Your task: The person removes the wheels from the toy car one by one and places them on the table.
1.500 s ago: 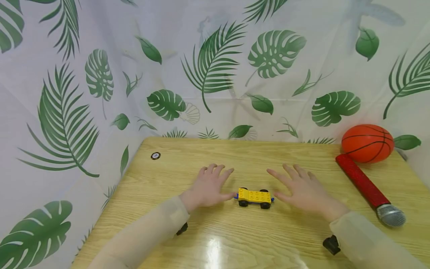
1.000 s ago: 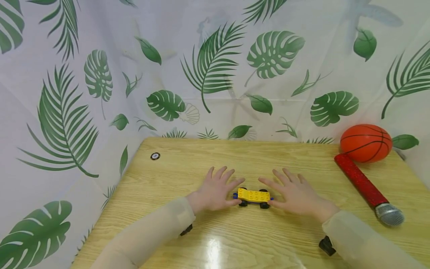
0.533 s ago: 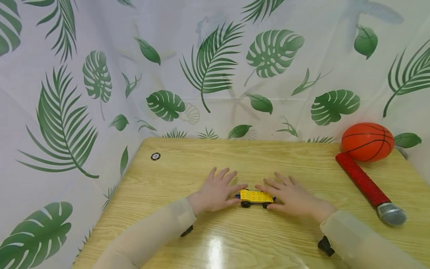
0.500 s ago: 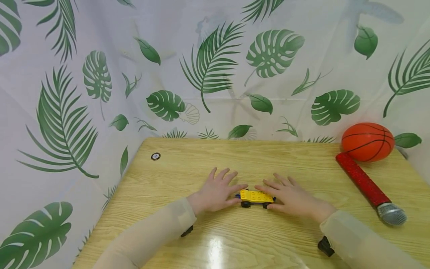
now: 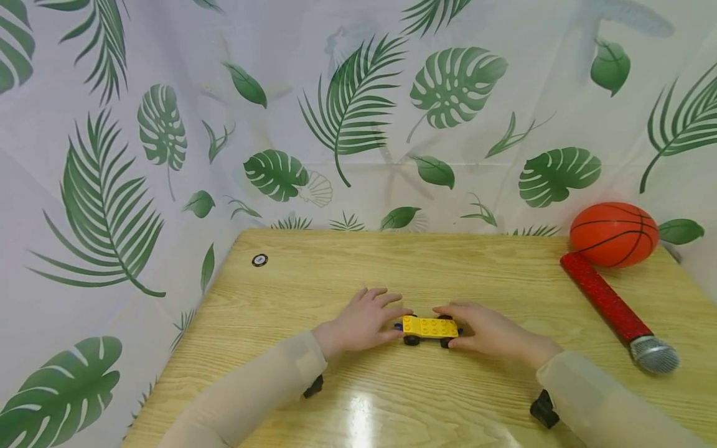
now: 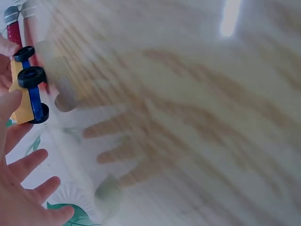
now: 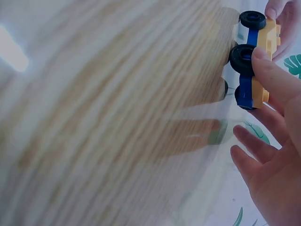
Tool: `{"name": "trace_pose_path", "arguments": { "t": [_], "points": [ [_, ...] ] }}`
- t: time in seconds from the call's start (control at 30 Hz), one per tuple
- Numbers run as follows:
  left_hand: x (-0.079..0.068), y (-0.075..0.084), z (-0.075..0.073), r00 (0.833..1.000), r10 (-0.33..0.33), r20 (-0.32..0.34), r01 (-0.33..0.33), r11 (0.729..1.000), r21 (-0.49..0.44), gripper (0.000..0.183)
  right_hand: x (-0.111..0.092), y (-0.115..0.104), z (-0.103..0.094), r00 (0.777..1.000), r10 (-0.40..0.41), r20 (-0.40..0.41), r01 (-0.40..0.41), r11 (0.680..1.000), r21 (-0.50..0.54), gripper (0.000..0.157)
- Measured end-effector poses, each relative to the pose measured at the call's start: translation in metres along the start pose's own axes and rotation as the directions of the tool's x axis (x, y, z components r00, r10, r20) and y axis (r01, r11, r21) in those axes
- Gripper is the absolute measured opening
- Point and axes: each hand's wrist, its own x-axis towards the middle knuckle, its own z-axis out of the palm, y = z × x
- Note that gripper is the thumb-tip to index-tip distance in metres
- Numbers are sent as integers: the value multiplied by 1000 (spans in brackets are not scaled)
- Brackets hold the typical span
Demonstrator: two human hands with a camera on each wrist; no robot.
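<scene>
A toy car [image 5: 430, 327] with a yellow studded top, blue base and black wheels stands lengthwise on the wooden table [image 5: 358, 267]. At its left end, my left hand [image 5: 364, 323] pinches it between thumb and index finger, the other fingers spread out. The right hand [image 5: 495, 330] likewise holds the right end, thumb on the near side and index finger on the far side. In the left wrist view the car's side [image 6: 22, 110] shows between thumb and index finger. The right wrist view shows the right thumb against the yellow body [image 7: 257, 92] near a wheel.
To the right lies a microphone [image 5: 607, 295] with a red glittery handle, its upper end by an orange basketball-patterned ball [image 5: 614, 235]. A small round black-and-white disc [image 5: 260, 260] is at the back left. A leaf-print cloth [image 5: 358, 124] hangs behind the table.
Both hands have come inward from either side to the car's ends and now pinch it. The right fingers have drawn together. The car has shifted very slightly right in the view.
</scene>
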Motion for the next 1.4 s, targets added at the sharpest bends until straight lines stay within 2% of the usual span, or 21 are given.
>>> {"name": "trace_pose_path", "arguments": {
  "t": [0.13,0.2,0.27,0.33,0.4,0.5,0.63,0.7,0.77,0.93,1.03,1.1,1.13,1.2,1.3,1.4],
  "points": [
    [3,-2,2,1000,10,-14,-12,993,-116,49,2,3,1,1000,18,-12,-17,998,63,69],
    [4,-3,2,1000,3,-11,-5,980,-197,49,2,2,0,999,40,-19,-38,993,108,72],
    [6,-4,2,1000,-1,-15,-4,955,-297,49,2,0,-2,997,63,-34,-56,985,166,75],
    [6,-6,1,1000,-19,-16,10,905,-425,48,2,-1,-4,995,88,-47,-73,967,245,78],
    [5,-7,-1,999,-41,-14,27,834,-552,48,3,-2,-7,994,90,-70,-63,946,317,79],
    [3,-9,-4,997,-73,15,61,688,-723,48,4,0,-9,991,106,-77,-63,900,432,81],
    [3,-10,-5,993,-94,77,115,516,-849,45,5,0,-11,990,128,-66,-71,835,546,84],
    [4,-11,-5,990,-93,104,135,446,-885,46,5,0,-12,990,131,-59,-73,813,578,85],
    [3,-10,-6,989,-83,125,147,355,-923,48,4,-1,-13,990,133,-57,-72,798,598,85],
    [4,-11,-8,986,-42,162,165,93,-982,54,3,-7,-15,985,163,-60,-87,762,642,84],
    [4,-12,-10,986,-27,165,165,-26,-986,55,3,-12,-17,980,180,-80,-79,733,676,83],
    [5,-14,-12,987,-20,160,158,-84,-984,54,2,-15,-18,978,185,-99,-67,723,688,82],
    [5,-15,-13,988,-20,156,153,-101,-983,53,2,-17,-19,976,189,-111,-62,725,686,81],
    [5,-16,-15,989,-21,145,142,-114,-983,51,1,-18,-20,972,197,-129,-60,736,675,80],
    [5,-17,-18,989,-36,140,135,-113,-984,48,1,-19,-22,966,215,-144,-70,752,655,80],
    [6,-16,-20,987,-59,151,142,-124,-982,46,2,-20,-23,964,225,-141,-77,745,663,81]
  ]
}}
